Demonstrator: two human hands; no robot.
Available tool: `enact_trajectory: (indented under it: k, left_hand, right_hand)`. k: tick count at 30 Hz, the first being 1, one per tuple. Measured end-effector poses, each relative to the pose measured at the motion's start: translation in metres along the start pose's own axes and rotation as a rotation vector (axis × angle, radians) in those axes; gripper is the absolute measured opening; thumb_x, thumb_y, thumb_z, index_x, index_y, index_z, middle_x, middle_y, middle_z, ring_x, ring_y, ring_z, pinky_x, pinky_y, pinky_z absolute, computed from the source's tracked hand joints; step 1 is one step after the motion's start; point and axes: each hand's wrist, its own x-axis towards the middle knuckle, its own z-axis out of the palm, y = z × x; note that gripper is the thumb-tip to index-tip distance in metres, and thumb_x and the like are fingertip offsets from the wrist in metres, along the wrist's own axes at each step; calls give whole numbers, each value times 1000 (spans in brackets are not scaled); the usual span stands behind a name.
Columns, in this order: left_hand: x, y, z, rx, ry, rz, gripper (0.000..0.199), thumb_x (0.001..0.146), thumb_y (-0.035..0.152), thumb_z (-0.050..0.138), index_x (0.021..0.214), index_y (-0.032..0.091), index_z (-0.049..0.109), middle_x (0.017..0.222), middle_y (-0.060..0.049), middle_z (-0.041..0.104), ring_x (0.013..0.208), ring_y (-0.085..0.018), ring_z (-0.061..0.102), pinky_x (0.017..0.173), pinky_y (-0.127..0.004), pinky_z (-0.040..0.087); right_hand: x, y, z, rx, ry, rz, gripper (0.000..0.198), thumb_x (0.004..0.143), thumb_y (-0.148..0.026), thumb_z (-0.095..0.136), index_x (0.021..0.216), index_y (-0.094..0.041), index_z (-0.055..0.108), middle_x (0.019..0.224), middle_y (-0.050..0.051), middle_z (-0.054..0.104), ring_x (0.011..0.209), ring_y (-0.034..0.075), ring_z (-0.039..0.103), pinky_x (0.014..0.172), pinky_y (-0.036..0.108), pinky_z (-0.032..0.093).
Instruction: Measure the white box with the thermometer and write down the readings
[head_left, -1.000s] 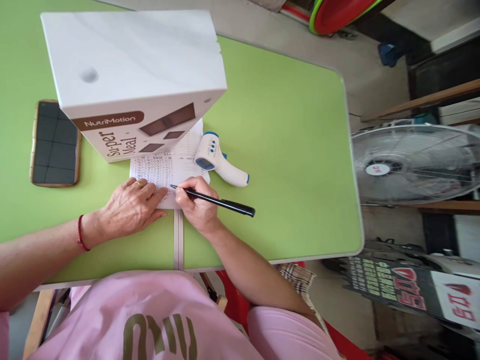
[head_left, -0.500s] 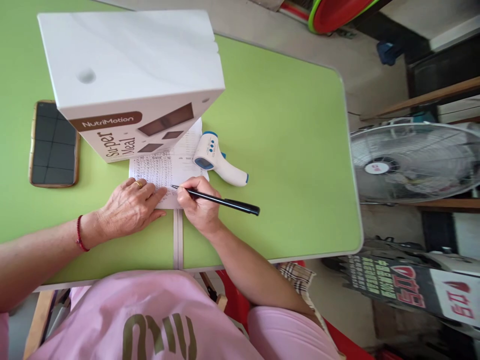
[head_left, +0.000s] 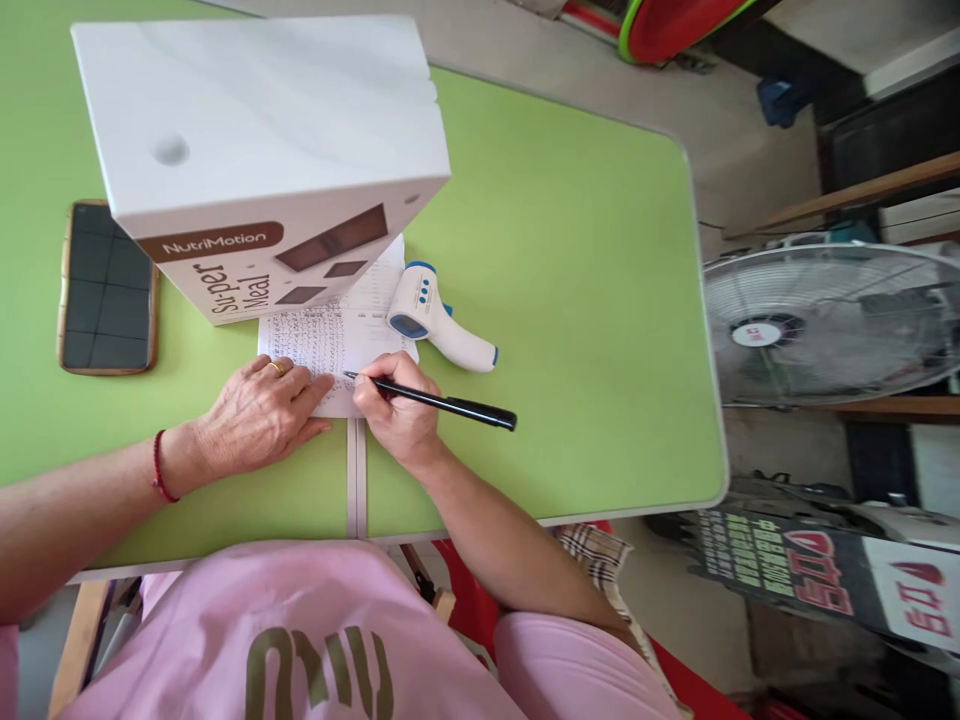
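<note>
A white sheet of paper [head_left: 375, 343], covered in rows of small handwriting, lies on the green table. My left hand [head_left: 262, 412] rests flat on its lower left part, fingers stretched out. In my right hand [head_left: 401, 412] is a black pen [head_left: 465, 407], gripped near its tip, which points at the paper beside my left fingertips. A white and blue infrared thermometer [head_left: 439, 318] lies on the paper's right edge. The upright white NutriMotion box [head_left: 277, 115] hides the far part of the sheet.
Left of the box is a dark-screened phone [head_left: 109, 290] in a brown-edged case. The green table [head_left: 577, 300] has a seam near my hands and a rounded right edge. Beyond it stands a fan [head_left: 817, 325]; a printed board [head_left: 810, 570] is at the lower right.
My right hand and the pen have shifted very slightly. My left hand, the paper, the thermometer and the box have stayed in place.
</note>
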Motion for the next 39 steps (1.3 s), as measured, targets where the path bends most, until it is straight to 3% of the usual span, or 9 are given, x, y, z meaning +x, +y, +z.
enact_trajectory:
  k: [19,24,26,30,32,34,35,36,39]
  left_hand:
    - [-1,3,1,-52,-14,4,43,96,35,69,125,5,60,89,-10,68,76,-26,65,67,-38,48]
    - [-2,3,1,-62,-3,18,39,99,32,64,125,3,59,89,-10,68,74,-26,64,65,-38,48]
    - [-1,3,-3,-97,84,59,30,103,30,56,120,6,59,84,-8,66,68,-23,61,62,-37,48]
    - [1,-8,-19,-288,483,31,2,101,22,48,103,21,49,79,-2,55,66,-18,55,61,-33,48]
    - [2,-21,-27,-266,715,-90,9,94,24,52,96,24,43,87,-2,48,73,-18,56,64,-35,50]
    - [2,-36,-30,-37,969,-221,20,92,34,53,105,24,43,97,-5,45,86,-22,57,76,-44,52]
    - [2,-44,-31,65,1005,-242,28,92,40,51,113,23,44,101,-6,45,95,-26,55,82,-51,51]
    - [1,-51,-30,96,1013,-245,36,94,47,47,119,22,44,106,-9,46,101,-29,52,84,-56,49]
    - [2,-61,-24,-140,586,-322,52,96,64,49,128,23,44,121,-12,48,116,-35,49,89,-60,47]
  right_hand:
    - [0,1,1,5,-7,15,7,84,-23,59,79,-24,55,59,-7,57,46,9,48,46,22,42]
    - [-1,0,-1,22,-14,1,7,85,-22,59,81,-24,55,60,-7,56,46,9,49,47,22,44]
    - [-1,-2,-3,11,3,-25,4,88,-22,59,85,-24,57,64,-6,58,49,9,51,49,23,46]
    - [4,0,-10,-110,104,-169,10,95,-24,55,101,-24,62,84,1,68,72,16,67,65,31,57]
    - [8,5,-14,-175,158,-277,15,96,-22,55,109,-25,63,93,4,68,84,19,69,75,35,59]
    - [12,13,-18,-244,152,-352,23,96,-19,54,116,-27,62,99,6,67,90,21,69,78,38,59]
    - [14,18,-20,-282,116,-366,26,97,-17,53,119,-28,62,101,6,67,92,21,68,78,38,59]
    - [15,22,-23,-318,66,-372,29,98,-16,52,122,-29,61,102,6,67,93,21,68,78,38,58]
    - [15,29,-28,-394,-100,-382,30,99,-15,50,122,-30,63,102,5,68,94,21,66,78,39,54]
